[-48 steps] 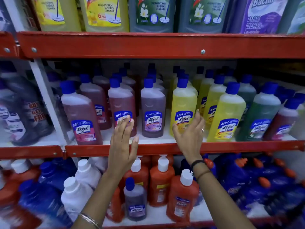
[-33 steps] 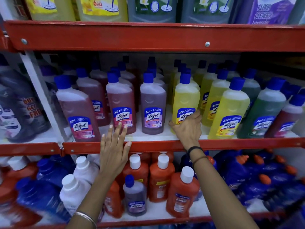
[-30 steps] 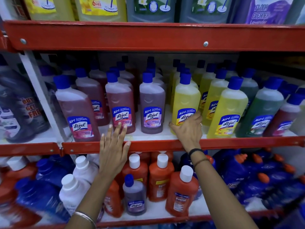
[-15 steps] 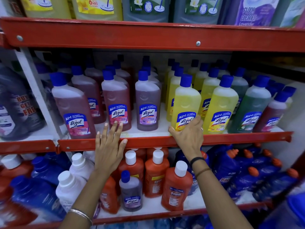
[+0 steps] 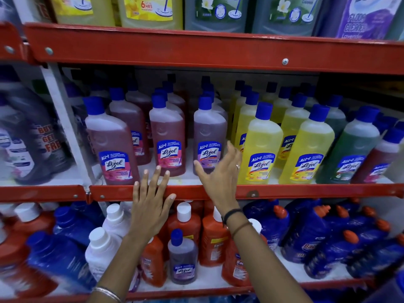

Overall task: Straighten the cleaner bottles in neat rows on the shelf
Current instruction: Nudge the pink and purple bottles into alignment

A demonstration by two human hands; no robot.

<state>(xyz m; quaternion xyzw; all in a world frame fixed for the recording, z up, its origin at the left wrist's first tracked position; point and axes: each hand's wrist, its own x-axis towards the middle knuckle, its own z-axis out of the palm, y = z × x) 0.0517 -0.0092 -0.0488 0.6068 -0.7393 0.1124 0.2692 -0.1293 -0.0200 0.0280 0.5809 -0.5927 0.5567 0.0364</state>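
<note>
Blue-capped cleaner bottles stand in rows on the middle shelf, behind its red front rail. At the front are a pink bottle, a reddish bottle, a purple bottle, two yellow bottles and a green bottle. My left hand lies flat on the rail with fingers spread, just below the reddish bottle. My right hand is open, fingers apart, in front of the gap between the purple bottle and the first yellow one, holding nothing.
Large jugs fill the top shelf behind a red rail. The lower shelf holds orange bottles, white bottles, dark blue bottles and one small purple bottle. A white upright separates dark bottles at left.
My right hand has let go of the front yellow bottle and moved left, opening in front of the purple bottle. The yellow bottle now stands forward at the rail. My left hand stays on the rail.
</note>
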